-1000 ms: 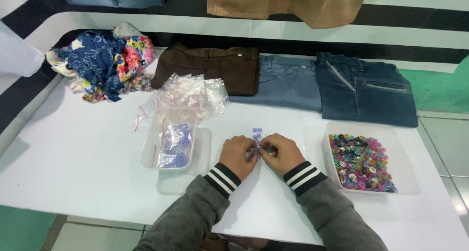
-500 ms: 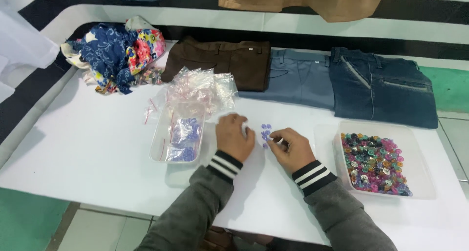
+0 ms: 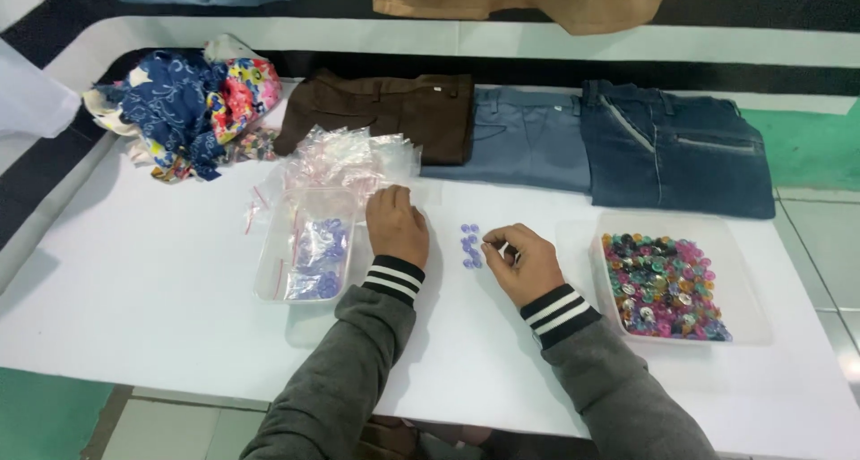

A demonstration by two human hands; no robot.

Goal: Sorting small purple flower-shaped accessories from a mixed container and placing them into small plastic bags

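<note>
So the white table (image 3: 134, 317) took up most of the view, with both grey-sleeved arms coming in from the near edge and angling up toward the middle. Beyond the hands, along the far edge, lay three folded pairs of trousers side by side: brown trousers (image 3: 385, 111) straight beyond the left hand, grey-blue jeans (image 3: 528, 137) beyond the gap between the hands, and dark blue jeans (image 3: 672, 146) beyond the right one. Way off to the far left of the left hand sat a bundle of floral fabric (image 3: 184, 102).

Well out to the right of the right hand was a clear tray of mixed coloured buttons (image 3: 663, 281). Just left of the left hand was a clear plastic box (image 3: 309, 245) with bagged purple bits inside, and a heap of small clear bags (image 3: 349, 160) lay just beyond it.

The left hand (image 3: 397, 227) lay palm down, fingers loosely spread, reaching toward that heap, holding nothing as far as one could see. The right hand (image 3: 524, 261) was curled, fingertips pinched together on something tiny and pale, too small to tell what. The hands were apart, and between them sat a little cluster of purple buttons (image 3: 470, 245), just off the right fingertips.
</note>
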